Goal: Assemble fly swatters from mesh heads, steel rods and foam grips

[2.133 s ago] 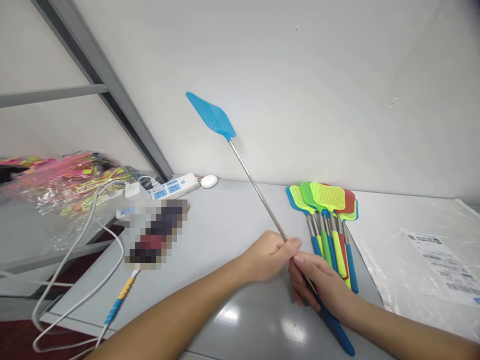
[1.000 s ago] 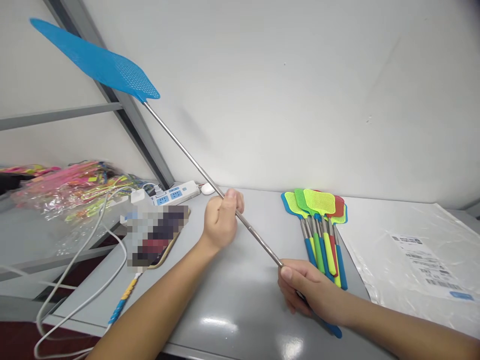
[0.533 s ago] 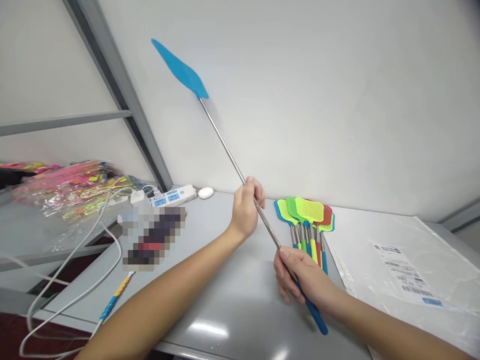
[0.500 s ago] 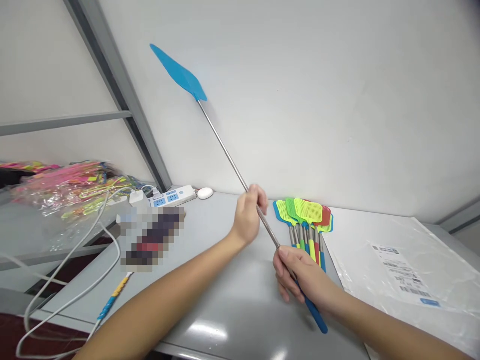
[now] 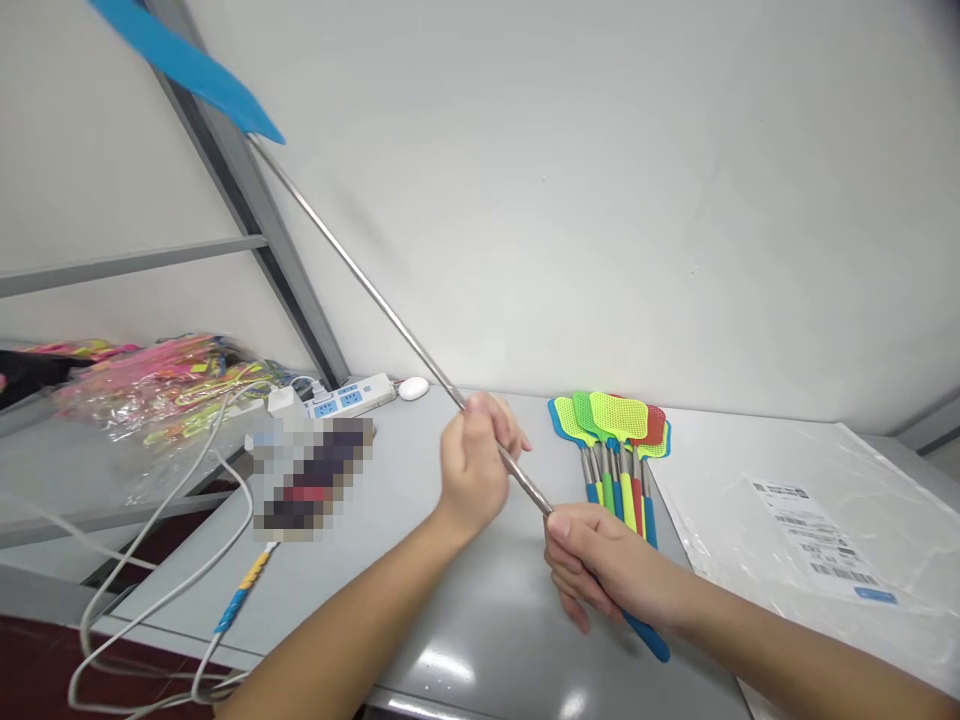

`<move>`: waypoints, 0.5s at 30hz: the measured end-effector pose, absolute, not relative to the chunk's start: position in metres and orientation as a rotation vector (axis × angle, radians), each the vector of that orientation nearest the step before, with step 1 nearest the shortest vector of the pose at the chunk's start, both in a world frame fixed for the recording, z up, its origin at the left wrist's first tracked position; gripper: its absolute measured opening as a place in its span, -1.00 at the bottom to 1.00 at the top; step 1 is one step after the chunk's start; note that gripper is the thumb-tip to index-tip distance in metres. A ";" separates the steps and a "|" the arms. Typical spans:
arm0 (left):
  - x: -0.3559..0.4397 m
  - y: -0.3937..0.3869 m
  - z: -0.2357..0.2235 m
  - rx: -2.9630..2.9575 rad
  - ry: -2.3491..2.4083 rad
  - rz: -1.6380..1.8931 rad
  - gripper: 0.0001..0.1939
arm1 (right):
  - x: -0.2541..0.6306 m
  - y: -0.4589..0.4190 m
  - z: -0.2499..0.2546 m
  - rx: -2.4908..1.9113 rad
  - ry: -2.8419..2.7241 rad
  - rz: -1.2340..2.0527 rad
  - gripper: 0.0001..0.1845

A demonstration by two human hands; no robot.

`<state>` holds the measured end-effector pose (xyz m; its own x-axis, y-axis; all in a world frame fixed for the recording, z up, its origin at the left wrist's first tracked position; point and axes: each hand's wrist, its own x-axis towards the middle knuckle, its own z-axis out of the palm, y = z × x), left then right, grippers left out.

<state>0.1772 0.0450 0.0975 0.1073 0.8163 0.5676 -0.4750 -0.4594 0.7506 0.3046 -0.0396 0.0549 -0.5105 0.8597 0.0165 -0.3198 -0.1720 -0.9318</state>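
Observation:
A blue fly swatter [image 5: 360,272] with a long metal telescopic rod slants from lower right to upper left across the view. My left hand [image 5: 480,462] is closed around the middle of its rod. Farther down, my right hand [image 5: 611,560] grips the swatter where the rod meets the blue handle, whose end pokes out below the palm. The blue head is seen nearly edge-on, cut off by the top edge. Behind my right hand lies a fanned pile of short fly swatters [image 5: 619,418] in yellow-green, green, red and blue.
At left are a power strip [image 5: 351,397], a small white oval object [image 5: 413,388], a blurred-out item [image 5: 319,480] and looping white cables [image 5: 169,500]. Plastic-wrapped colourful goods [image 5: 180,375] lie behind a metal frame [image 5: 247,190]. A labelled plastic bag [image 5: 750,580] covers the table's right side.
The swatter's head has moved up and left, and its rod shows longer. My left hand has shifted left and slightly down; my right hand keeps its grip on the handle end.

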 end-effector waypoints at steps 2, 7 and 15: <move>0.166 0.055 0.110 1.298 0.373 1.676 -0.52 | 0.306 -0.040 0.055 -0.714 -1.308 1.805 -0.49; 0.139 0.076 0.152 1.361 0.322 1.845 -0.49 | 0.318 -0.038 0.066 -0.811 -1.474 1.785 -0.48; 0.136 0.091 0.190 1.392 0.345 1.975 -0.47 | 0.355 -0.036 0.102 -1.045 -1.760 1.660 -0.47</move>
